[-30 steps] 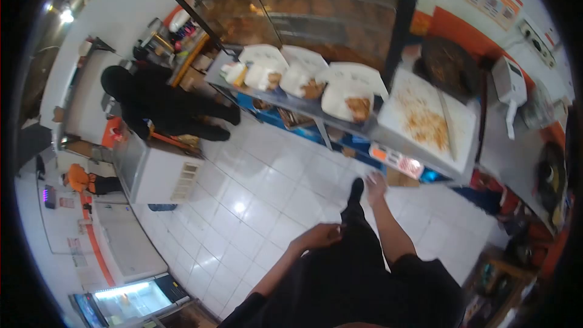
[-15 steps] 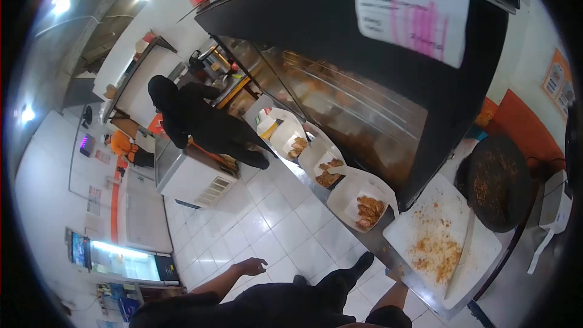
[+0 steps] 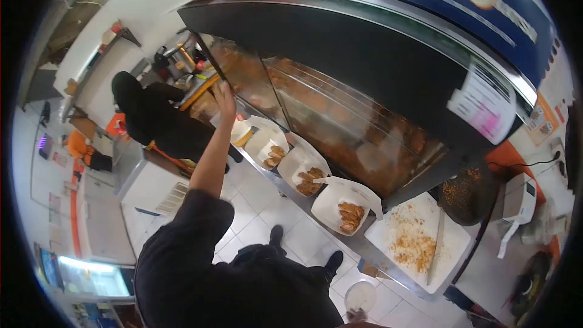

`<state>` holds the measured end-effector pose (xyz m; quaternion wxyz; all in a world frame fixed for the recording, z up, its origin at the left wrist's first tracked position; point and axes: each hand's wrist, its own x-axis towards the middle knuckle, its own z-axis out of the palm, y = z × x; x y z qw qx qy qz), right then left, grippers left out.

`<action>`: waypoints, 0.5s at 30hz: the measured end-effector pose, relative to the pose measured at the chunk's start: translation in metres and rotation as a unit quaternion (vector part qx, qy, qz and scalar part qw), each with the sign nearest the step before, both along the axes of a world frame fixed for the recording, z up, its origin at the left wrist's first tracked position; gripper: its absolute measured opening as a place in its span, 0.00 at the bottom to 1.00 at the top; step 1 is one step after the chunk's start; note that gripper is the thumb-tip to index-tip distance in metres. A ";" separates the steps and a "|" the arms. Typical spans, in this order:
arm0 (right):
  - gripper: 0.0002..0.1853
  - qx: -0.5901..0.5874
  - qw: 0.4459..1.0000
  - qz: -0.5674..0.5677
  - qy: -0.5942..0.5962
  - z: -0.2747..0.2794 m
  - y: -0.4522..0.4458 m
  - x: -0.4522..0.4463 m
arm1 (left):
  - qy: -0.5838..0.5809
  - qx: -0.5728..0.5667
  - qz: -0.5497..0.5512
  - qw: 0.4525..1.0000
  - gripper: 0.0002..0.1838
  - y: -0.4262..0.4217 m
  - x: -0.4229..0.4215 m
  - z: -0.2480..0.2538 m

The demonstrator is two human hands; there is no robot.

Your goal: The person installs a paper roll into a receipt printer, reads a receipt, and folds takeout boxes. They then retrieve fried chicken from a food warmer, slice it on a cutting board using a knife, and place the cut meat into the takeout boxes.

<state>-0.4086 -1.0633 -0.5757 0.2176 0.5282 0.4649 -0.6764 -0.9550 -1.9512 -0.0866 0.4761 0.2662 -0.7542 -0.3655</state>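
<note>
My left arm reaches forward over the counter's left end. My left hand (image 3: 225, 100) is open with its fingers stretched out, near the far end of a row of open takeaway boxes. The boxes (image 3: 325, 205) are white, and three of them hold pieces of browned, sliced fried food (image 3: 351, 216). Low at the bottom edge, my right hand (image 3: 357, 314) is partly cut off. It appears closed at the rim of a round white container (image 3: 361, 296).
A white cutting board (image 3: 376, 237) bears crumbs and a long blade (image 3: 436, 249). Beside it is a dark round pan-like thing (image 3: 464, 197). The glass display case (image 3: 352, 109) stands behind the boxes. A co-worker in black (image 3: 149, 112) stands at left; another person in orange (image 3: 79, 144) is farther back.
My left hand has risen from beside my body and stretched forward past the boxes. My right hand has left the counter edge and is now lower, at the round white container. The view has shifted.
</note>
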 end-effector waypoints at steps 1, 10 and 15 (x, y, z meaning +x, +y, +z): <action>0.27 -0.005 1.000 -0.014 0.020 0.020 -0.002 0.032 | 0.076 0.039 0.060 0.995 0.33 0.024 -0.025 0.036; 0.26 0.097 0.956 -0.005 0.277 0.269 -0.200 -0.043 | 0.208 0.129 -0.041 0.969 0.40 0.057 -0.096 0.010; 0.37 -0.029 0.915 0.218 0.338 0.484 -0.341 -0.255 | 0.096 0.169 -0.285 0.939 0.40 0.126 0.002 0.042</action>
